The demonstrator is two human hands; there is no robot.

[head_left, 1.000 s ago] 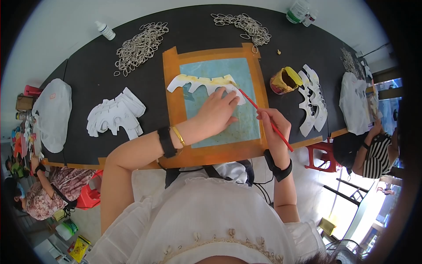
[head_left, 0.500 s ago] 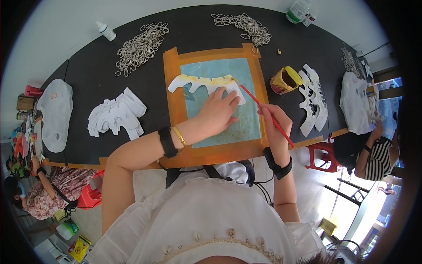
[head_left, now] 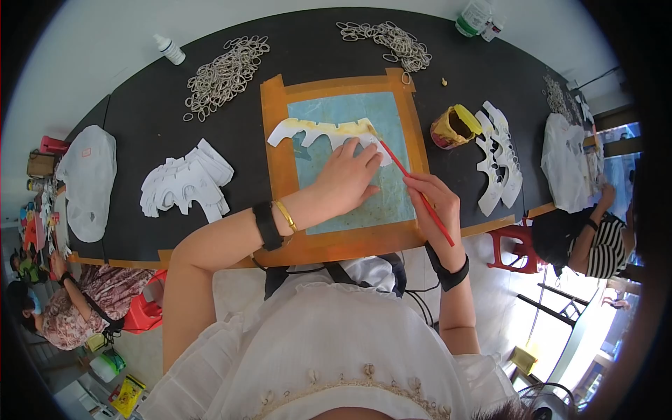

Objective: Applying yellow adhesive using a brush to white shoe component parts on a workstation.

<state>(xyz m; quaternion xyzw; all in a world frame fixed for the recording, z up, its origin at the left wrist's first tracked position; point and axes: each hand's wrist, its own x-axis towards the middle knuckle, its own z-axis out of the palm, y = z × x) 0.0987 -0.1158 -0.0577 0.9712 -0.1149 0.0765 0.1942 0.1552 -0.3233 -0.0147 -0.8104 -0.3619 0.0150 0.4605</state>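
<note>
Near the frame's centre, a white cut-out piece [head_left: 329,131] lies on a blue mat [head_left: 350,112], pressed flat by the left hand [head_left: 348,178]. Just right, the right hand [head_left: 432,203] grips a red brush [head_left: 414,190], tip touching the piece; a yellow glue pot [head_left: 455,126] stands on the dark worktop [head_left: 140,140].

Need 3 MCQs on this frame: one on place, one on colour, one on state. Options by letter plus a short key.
1. Where is the yellow-stained glue pot?
A. right of the orange-framed blue work mat
B. left of the mat
C. on the mat

2. What colour is the thin brush handle in the right hand?
A. green
B. red
C. white

3. What is the left hand doing?
A. hanging off the table
B. gripping a bottle
C. lying flat on the white cut-out piece

Key:
1 A, the pot stands on the black table just right of the mat.
2 B, the handle is red.
3 C, the fingers lie spread on the piece.
</note>
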